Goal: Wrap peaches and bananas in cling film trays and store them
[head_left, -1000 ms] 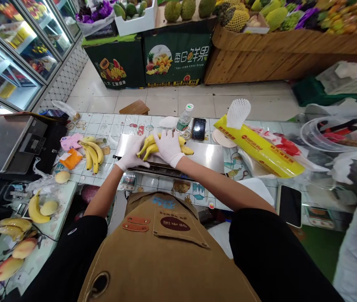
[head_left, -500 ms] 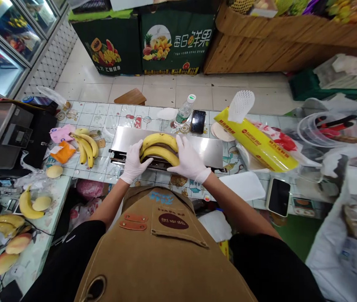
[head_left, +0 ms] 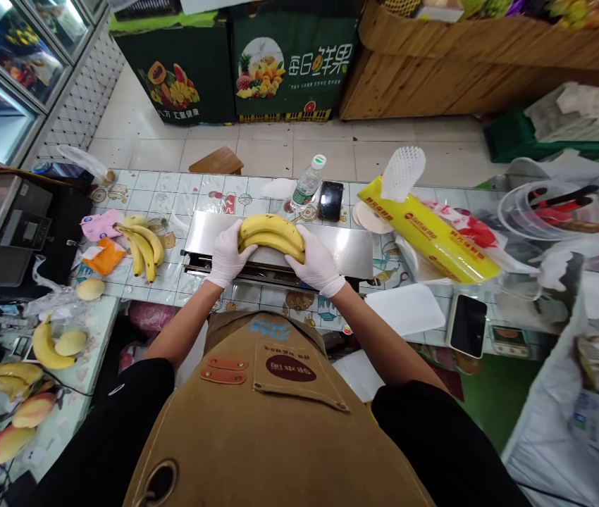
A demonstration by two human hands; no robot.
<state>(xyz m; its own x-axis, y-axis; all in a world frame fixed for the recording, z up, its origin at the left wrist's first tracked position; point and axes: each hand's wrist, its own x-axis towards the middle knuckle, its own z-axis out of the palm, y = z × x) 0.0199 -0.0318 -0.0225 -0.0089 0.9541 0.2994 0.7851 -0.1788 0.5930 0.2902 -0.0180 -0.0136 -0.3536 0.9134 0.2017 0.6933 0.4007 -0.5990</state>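
Two yellow bananas [head_left: 272,232] lie side by side between my gloved hands, their curve bulging away from me. At their left end, my left hand [head_left: 227,255] is closed around the tips. My right hand [head_left: 316,262] grips the other end, thumb on the near side. Directly beneath them is a long metal wrapping machine [head_left: 344,250] with a shiny top and a dark slot along its near edge. The bananas cover the middle of its top, so whether they touch it I cannot tell.
More bananas [head_left: 144,248] lie left, beside an orange packet [head_left: 103,256]. Behind the machine stand a water bottle [head_left: 309,184] and a phone [head_left: 330,201]. A yellow film package [head_left: 431,232] lies right, near a white tray [head_left: 405,310] and another phone [head_left: 467,325].
Both hands have brought the two bananas closer together, so the gap between them is gone. My right hand has shifted slightly, and the bananas' right end sits a little higher.
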